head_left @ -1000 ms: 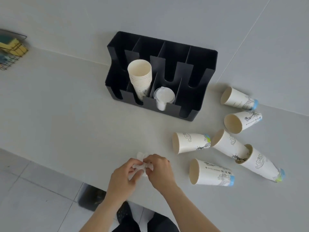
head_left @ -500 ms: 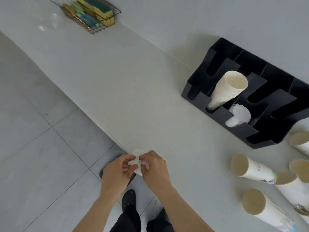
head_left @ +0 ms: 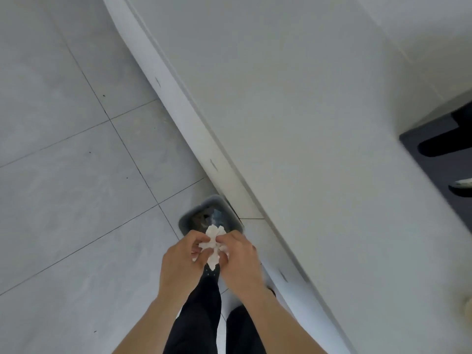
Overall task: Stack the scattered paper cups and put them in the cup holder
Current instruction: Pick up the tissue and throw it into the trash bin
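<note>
Both hands, left hand and right hand, pinch a crumpled tissue above the floor bin. Holder lies far right on the table, nearer the right hand; cups out of view.

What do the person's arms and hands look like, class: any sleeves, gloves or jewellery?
Both forearms are bare, with no sleeve in view. The left hand and the right hand wear no gloves, and no ring, watch or bracelet shows.
</note>
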